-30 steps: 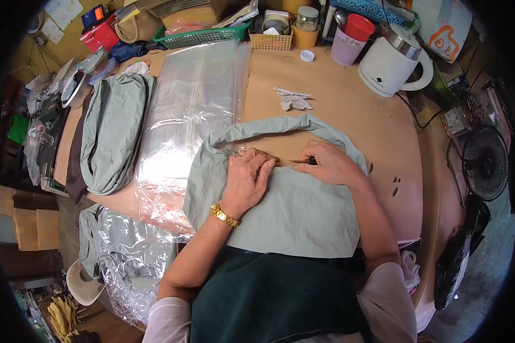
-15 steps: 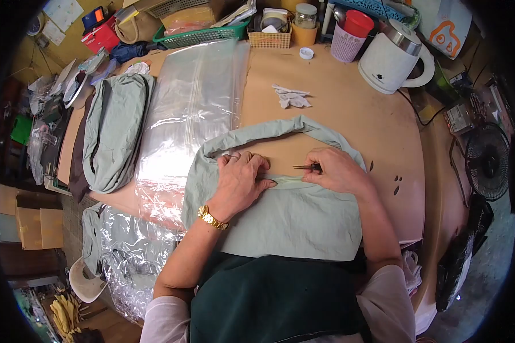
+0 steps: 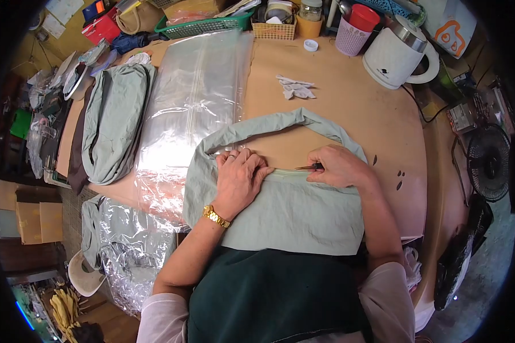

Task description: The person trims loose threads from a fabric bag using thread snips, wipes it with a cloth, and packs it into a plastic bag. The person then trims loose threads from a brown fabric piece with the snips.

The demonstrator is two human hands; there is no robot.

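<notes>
A pale green fabric bag (image 3: pixel 292 214) with a looped strap lies flat on the brown tabletop. Its zipper (image 3: pixel 286 175) runs along the upper edge between my hands. My left hand (image 3: pixel 240 177), with a ring and a gold watch, presses on the bag's left part, its fingers closed at the zipper edge; what they pinch is hidden. In my right hand (image 3: pixel 335 166) are small dark pointed snips (image 3: pixel 313 167), their tips pointing left just above the zipper. The lower fingers of that hand rest by the bag's edge.
Left of the bag lie clear plastic sleeves (image 3: pixel 194 97) and another green bag (image 3: pixel 117 123). A white scrap (image 3: pixel 296 87) lies beyond the strap. Farther back stand a white kettle (image 3: pixel 396 54), a pink cup (image 3: pixel 352 41) and a green basket (image 3: pixel 203 26). A fan (image 3: pixel 487 160) is at right.
The view has shifted slightly. My left thumb and fingers have stayed by the zipper, and my right hand still holds the snips, which are turned a little.
</notes>
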